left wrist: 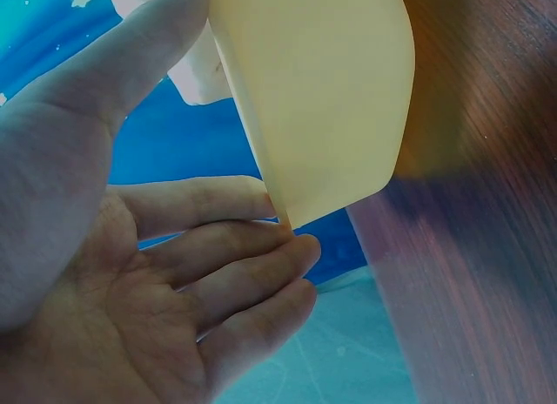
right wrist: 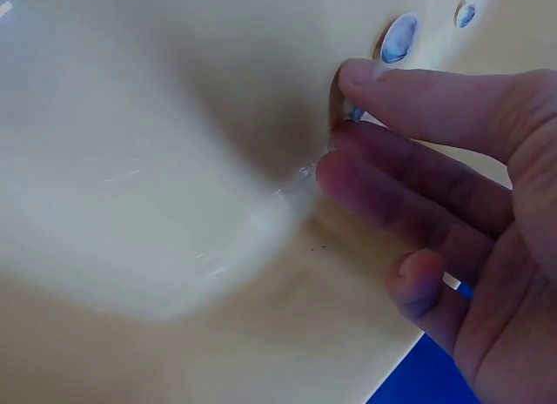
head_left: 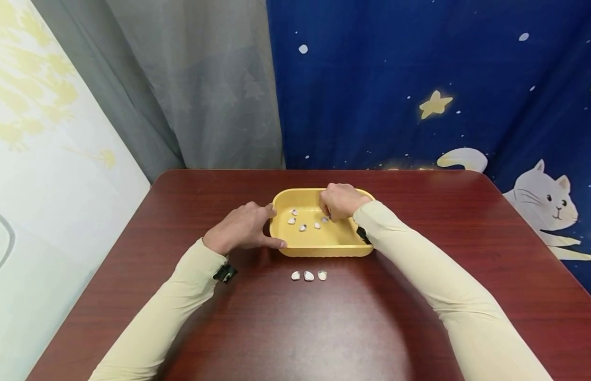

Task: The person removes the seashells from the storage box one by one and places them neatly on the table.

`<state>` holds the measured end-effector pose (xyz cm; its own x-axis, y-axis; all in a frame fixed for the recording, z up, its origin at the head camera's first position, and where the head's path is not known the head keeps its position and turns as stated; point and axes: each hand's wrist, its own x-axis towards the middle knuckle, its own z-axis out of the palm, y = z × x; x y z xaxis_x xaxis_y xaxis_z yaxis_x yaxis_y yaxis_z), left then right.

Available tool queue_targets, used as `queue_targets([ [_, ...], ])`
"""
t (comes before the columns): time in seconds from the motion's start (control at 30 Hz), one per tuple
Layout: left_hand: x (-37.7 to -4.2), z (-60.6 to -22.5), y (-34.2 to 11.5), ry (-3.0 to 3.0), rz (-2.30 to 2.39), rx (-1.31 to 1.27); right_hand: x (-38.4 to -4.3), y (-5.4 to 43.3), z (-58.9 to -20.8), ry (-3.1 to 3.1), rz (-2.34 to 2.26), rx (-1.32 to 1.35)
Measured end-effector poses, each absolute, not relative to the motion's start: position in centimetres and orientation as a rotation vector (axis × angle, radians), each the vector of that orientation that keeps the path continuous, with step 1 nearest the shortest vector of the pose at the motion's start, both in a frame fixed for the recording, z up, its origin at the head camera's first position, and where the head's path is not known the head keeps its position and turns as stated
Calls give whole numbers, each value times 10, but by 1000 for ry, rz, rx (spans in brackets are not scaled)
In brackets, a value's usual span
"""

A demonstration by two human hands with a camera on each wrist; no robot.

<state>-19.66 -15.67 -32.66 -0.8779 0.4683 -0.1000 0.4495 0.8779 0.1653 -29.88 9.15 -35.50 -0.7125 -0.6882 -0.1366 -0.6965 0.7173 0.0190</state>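
Note:
A yellow plastic tray [head_left: 324, 251] with raised walls stands on the table, several small white-and-purple seashells [head_left: 302, 228] lying on its floor. My left hand [head_left: 243, 226] rests at the tray's left end, thumb on the front rim and fingertips against the left edge. Seen from the left wrist, those fingers [left wrist: 235, 282] are nearly straight and the palm faces the tray wall. Inside the tray, at its right half, is my right hand [head_left: 342, 201]. Its thumb and index finger pinch a shell [right wrist: 355, 113], mostly hidden by the fingertips; another shell [right wrist: 400, 38] lies just beyond.
In front of the tray, three shells [head_left: 309, 275] lie in a row on the dark red-brown table [head_left: 219, 185]. Behind the table hang a grey curtain [head_left: 205, 79] and a blue one [head_left: 362, 90] with stars and a cat. A white wall panel [head_left: 47, 185] stands at left.

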Motion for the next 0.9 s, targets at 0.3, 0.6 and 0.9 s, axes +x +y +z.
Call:
queue_targets([
  [0.3, -195, -325, -156, 2921, 191, 697, -300, 92, -352, 2787, 126, -1146],
  [0.6, -195, -328, -157, 2909, 211, 696, -294, 91, -340, 2784, 116, -1136],
  [0.9, -196, -326, -156, 2925, 188, 718, -283, 90, -321, 2758, 103, -1165],
])
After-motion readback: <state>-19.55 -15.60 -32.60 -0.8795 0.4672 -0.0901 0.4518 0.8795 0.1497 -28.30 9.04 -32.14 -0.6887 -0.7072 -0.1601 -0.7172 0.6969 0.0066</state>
